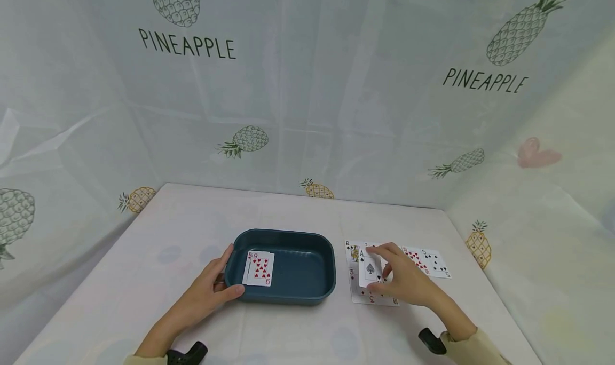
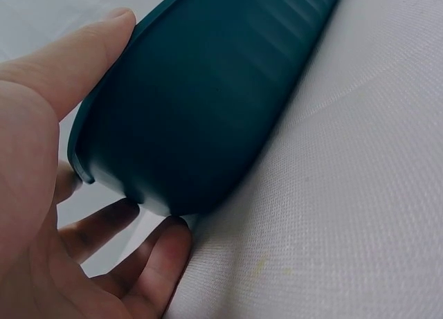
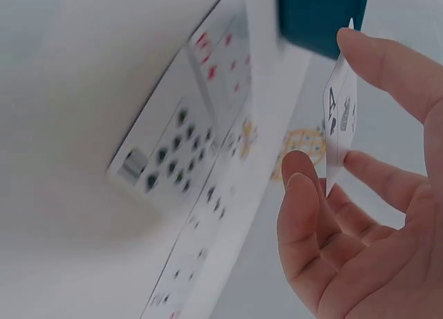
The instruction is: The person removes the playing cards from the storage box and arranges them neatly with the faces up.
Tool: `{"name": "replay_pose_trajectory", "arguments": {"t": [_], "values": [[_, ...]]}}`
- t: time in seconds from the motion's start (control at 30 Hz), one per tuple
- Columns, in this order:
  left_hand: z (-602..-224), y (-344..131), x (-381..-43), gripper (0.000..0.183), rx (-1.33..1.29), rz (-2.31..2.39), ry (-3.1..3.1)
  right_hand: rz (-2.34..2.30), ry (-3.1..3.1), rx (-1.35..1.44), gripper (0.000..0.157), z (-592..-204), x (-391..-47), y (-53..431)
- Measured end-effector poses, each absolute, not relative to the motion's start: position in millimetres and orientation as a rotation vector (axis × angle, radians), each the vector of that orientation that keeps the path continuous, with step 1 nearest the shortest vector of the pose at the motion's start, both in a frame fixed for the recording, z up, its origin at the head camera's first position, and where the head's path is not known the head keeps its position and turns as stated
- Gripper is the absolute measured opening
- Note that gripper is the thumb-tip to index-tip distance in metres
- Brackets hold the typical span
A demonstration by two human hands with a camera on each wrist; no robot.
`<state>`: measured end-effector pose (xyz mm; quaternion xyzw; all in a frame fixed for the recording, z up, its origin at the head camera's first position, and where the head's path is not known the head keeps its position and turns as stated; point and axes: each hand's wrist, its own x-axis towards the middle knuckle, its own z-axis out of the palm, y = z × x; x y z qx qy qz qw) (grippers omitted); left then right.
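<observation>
spade ace | in R hand | over face-up crds | teal tray upright

A creased, pale grey-white cloth hangs behind and along both sides of a white, cloth-covered table with faint bluish round patches. Black "PINEAPPLE" lettering shows twice below dark outlined pineapples, small yellow pineapples are printed near the table's edges, and a pink heart marks the right-hand side

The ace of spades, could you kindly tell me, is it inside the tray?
No, the right hand holds the ace of spades outside the tray, to its right.
</observation>
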<state>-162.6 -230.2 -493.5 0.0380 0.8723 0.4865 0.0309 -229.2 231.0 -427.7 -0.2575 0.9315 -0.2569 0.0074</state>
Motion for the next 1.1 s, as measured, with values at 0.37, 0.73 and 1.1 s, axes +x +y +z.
{"name": "replay_pose_trajectory", "arguments": {"t": [0.37, 0.73, 1.1], "values": [[-494.0, -230.7, -163.6, 0.095, 0.13, 1.532, 2.673, -0.726, 2.957, -0.868, 0.077, -448.6, -228.8, 294.6], [-493.1, -230.6, -162.5, 0.096, 0.149, 1.574, 2.653, -0.669, 2.873, -0.88, 0.077, -454.4, -229.3, 331.3], [-494.3, -231.2, -162.4, 0.095, 0.14, 1.54, 2.674, -0.617, 2.857, -0.913, 0.074, -462.2, -230.8, 332.1]]}}
